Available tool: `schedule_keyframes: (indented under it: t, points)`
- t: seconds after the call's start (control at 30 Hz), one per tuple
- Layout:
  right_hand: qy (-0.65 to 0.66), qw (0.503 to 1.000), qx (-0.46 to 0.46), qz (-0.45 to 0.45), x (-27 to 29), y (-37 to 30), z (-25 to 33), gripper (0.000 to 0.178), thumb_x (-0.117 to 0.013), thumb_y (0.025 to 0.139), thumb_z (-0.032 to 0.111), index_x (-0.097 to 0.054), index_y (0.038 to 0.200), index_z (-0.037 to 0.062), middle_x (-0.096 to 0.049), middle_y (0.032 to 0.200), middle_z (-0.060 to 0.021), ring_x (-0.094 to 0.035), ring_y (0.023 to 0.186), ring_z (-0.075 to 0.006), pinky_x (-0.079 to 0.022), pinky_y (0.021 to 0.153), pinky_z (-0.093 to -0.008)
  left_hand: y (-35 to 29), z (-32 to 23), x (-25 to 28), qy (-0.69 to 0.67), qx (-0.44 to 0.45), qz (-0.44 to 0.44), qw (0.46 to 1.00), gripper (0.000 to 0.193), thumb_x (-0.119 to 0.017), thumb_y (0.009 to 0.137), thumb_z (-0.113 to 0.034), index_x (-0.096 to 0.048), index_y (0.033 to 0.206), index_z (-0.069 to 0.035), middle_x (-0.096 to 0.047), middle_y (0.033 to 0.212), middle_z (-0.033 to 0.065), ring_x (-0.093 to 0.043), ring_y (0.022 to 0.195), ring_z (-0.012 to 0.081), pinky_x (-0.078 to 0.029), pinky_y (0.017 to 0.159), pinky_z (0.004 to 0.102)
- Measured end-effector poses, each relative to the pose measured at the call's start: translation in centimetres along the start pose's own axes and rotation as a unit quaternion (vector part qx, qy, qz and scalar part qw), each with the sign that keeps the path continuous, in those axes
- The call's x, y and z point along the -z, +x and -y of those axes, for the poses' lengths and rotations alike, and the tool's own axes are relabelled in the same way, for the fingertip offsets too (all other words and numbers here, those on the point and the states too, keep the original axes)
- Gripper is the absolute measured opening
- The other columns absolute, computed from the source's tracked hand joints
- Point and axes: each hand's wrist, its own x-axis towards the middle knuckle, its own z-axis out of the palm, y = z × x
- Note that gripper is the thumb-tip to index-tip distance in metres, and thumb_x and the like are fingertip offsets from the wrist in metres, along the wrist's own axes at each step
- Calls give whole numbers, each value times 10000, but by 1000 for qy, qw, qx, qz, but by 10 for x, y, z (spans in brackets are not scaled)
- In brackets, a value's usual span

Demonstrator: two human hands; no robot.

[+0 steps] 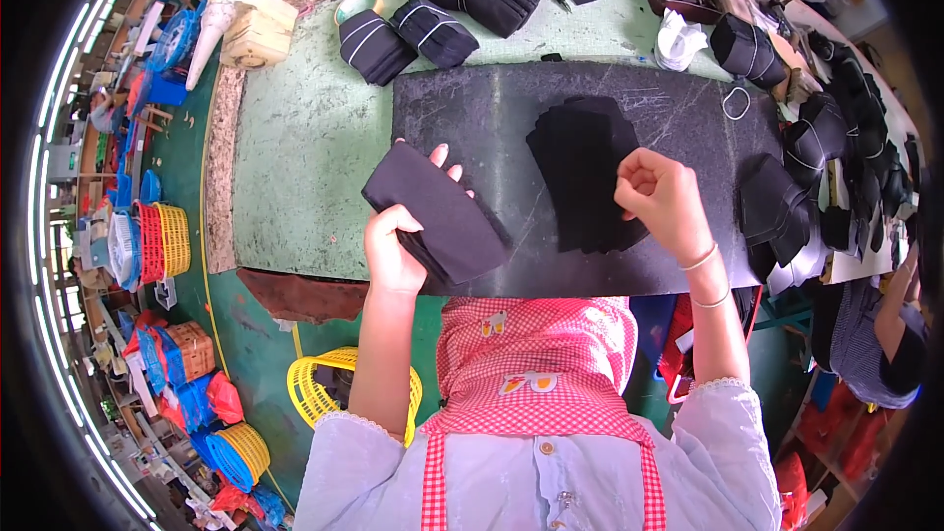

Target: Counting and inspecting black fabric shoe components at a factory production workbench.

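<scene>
Left hand grips a thick stack of flat black fabric-like pieces, thumb over the near edge, fingertips showing past the far edge; likely cradled so to keep the edges together. Right hand: fingers curled inward, at the right side of a loosely fanned pile of matte black shaped pieces; cannot tell whether it pinches one. Pile lies on a scratched black mat, between the hands, presumably for easy reach. Beyond left hand: black bundles tied with pale bands, probably against slipping apart.

Containers: yellow plastic lattice basket, below left hand, dark contents unclear. Far beyond right hand, dark red open case holding small tools, kinds indistinct.
</scene>
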Motion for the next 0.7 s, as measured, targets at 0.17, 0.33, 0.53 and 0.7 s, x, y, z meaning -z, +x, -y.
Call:
schedule_keyframes:
  t: [0.17,0.33,0.53,0.7]
  points:
    - [-17,999,25,-14,-15,-18,43,260,-798,776,231,-639,838,34,-547,635,-42,-546,560,-121,-456,538,-292,-1,27,-28,28,32,49,998,888,-431,636,-7,-269,1503,-112,-496,1363,212,-534,1217,380,-492,968,518]
    - [277,935,-5,222,-56,-28,46,134,-738,861,105,-635,844,21,-587,737,31,-525,654,-23,-432,588,-213,-2,44,-53,54,81,109,989,939,-424,629,24,-216,1532,-125,-466,1393,213,-519,1228,307,-451,1024,386]
    - [395,878,-35,267,-41,-10,33,89,-640,943,106,-596,889,51,-601,829,42,-526,673,-17,-448,625,-199,-2,28,-39,28,114,155,981,949,-442,627,-8,-226,1543,-124,-451,1428,210,-524,1231,270,-403,1060,344]
    - [-41,998,31,-34,-6,5,0,126,-689,806,59,-567,796,30,-547,674,-24,-557,612,-88,-450,585,-271,4,4,-1,-9,86,60,994,817,-425,658,-59,-336,1467,-131,-457,1422,225,-500,1256,384,-426,1046,510]
